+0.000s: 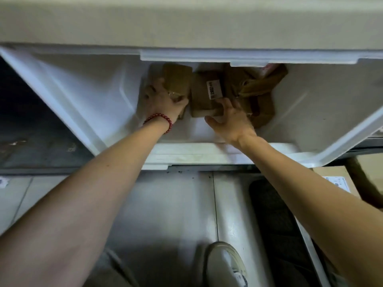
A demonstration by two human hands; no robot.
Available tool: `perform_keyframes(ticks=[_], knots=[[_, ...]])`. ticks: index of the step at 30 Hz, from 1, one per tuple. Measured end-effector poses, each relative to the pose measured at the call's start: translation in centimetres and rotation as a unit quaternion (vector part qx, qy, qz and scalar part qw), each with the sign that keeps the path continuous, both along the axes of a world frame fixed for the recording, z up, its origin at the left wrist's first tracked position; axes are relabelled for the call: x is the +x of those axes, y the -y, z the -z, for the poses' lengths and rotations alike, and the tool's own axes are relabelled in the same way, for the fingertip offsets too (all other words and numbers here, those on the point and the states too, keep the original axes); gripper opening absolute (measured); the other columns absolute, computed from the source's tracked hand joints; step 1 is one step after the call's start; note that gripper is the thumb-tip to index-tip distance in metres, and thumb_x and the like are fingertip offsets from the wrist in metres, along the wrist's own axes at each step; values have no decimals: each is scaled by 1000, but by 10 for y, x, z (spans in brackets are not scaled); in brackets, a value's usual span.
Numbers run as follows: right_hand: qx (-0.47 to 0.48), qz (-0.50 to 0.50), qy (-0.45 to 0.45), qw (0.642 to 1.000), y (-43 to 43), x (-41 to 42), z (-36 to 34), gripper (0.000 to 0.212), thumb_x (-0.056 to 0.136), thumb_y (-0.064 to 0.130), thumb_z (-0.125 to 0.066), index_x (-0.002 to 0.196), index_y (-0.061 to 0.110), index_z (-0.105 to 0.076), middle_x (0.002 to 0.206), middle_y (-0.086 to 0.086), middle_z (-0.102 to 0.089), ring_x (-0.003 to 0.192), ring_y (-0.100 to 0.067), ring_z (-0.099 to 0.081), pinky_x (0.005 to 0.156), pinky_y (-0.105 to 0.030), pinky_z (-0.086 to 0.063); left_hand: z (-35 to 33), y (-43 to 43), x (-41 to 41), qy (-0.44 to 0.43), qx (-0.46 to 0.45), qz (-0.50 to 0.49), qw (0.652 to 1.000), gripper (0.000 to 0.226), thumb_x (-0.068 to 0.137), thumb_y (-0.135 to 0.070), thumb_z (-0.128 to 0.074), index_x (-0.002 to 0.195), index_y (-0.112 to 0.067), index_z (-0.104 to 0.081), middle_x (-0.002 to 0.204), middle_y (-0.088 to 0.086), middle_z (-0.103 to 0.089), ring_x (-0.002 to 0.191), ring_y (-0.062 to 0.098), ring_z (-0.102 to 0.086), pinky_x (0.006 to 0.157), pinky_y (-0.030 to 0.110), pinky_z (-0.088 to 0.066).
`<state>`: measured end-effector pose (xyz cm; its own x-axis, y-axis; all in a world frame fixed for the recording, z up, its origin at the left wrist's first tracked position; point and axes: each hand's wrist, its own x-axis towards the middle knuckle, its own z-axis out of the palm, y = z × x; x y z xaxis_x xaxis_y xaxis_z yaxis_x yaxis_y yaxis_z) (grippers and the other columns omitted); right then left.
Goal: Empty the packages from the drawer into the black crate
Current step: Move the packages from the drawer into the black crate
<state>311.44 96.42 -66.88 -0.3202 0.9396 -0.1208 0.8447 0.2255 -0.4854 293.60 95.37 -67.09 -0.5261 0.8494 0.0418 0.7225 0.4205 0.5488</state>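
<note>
A white plastic drawer (83, 90) stands pulled out over a grey tiled floor (165, 204), its back part roofed by the pale cabinet front (186, 21). All the brown packages lie at the back of the drawer, partly under that overhang; the drawer's front half and both sloping side walls are bare white. The left hand (160, 102), with a red bead bracelet (163, 119), has its grip closed on the left package (178, 79) at the drawer's back left. The right hand (230, 119) holds the near end of the labelled package (202, 94) at the drawer's back middle, thumb under, fingers on its side. A crumpled package (259, 85) lies at the back right. Outside the drawer's right front corner sits a cardboard box (331, 175); a shoe (223, 264) stands on the floor before the drawer.
</note>
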Motion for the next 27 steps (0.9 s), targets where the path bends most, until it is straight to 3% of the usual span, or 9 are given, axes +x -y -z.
perform_keyframes(ticks=[4, 8, 10, 14, 17, 19, 22, 24, 27], knots=[[0, 35, -74, 997, 9, 2, -21, 66, 96, 39, -54, 150, 14, -25, 154, -10, -28, 137, -27, -34, 108, -32, -32, -30, 27, 1, 66, 123, 6, 990, 94, 58, -57, -71, 136, -16, -38, 133, 2, -49, 122, 21, -48, 102, 38, -42], [-20, 53, -137, 989, 34, 11, -42, 67, 97, 39, -54, 150, 13, -23, 154, -9, -30, 139, -27, -31, 107, -28, -28, -52, 71, 11, 98, 126, 86, 983, 86, 63, -38, -83, 133, -15, -38, 121, -2, -48, 109, 15, -49, 90, 25, -44], [-37, 61, -173, 982, 52, 12, -46, 66, 96, 41, -55, 149, 14, -26, 152, -9, -33, 137, -28, -35, 107, -30, -29, -56, 98, 27, 105, 151, 88, 979, 82, 62, -36, -84, 130, -18, -41, 113, -8, -47, 104, 12, -50, 83, 21, -44], [-61, 113, -288, 949, 91, 24, -52, 65, 94, 43, -53, 147, 10, -33, 148, -11, -42, 135, -27, -42, 113, -39, -34, -59, 148, 59, 165, 187, 97, 963, 76, 61, -38, -84, 123, -29, -40, 117, -10, -49, 110, 13, -49, 88, 26, -46], [-101, 187, -359, 909, 124, 40, -54, 65, 98, 45, -48, 151, 16, -24, 154, -4, -35, 137, -24, -40, 114, -42, -34, -73, 181, 72, 203, 187, 102, 956, 76, 65, -33, -84, 126, -28, -40, 120, -12, -47, 109, 6, -46, 79, 4, -37], [-124, 217, -389, 887, 145, 50, -54, 54, 100, 45, -43, 148, 25, -29, 147, 0, -42, 132, -24, -44, 109, -47, -39, -79, 200, 80, 240, 170, 119, 948, 77, 68, -30, -84, 131, -27, -38, 125, -12, -46, 111, 3, -44, 75, -2, -33], [-162, 226, -443, 852, 175, 64, -63, 29, 103, 30, -37, 131, 32, -43, 120, 7, -51, 114, -16, -53, 89, -33, -48, -81, 228, 91, 314, 160, 126, 927, 84, 63, -38, -83, 132, -32, -37, 132, -9, -46, 119, 9, -45, 90, 15, -42], [-182, 206, -455, 847, 198, 76, -70, 30, 103, 24, -33, 128, 32, -47, 111, 12, -53, 103, -9, -53, 74, -25, -45, -75, 246, 101, 365, 154, 90, 914, 82, 57, -43, -79, 127, -41, -36, 135, -8, -46, 123, 13, -46, 101, 31, -44], [-189, 223, -463, 837, 226, 94, -74, 31, 102, 24, -32, 123, 38, -51, 109, 17, -57, 107, -9, -54, 76, -25, -45, -68, 262, 116, 421, 136, 56, 895, 86, 49, -52, -81, 121, -49, -35, 139, -7, -46, 127, 16, -46, 107, 41, -40]])
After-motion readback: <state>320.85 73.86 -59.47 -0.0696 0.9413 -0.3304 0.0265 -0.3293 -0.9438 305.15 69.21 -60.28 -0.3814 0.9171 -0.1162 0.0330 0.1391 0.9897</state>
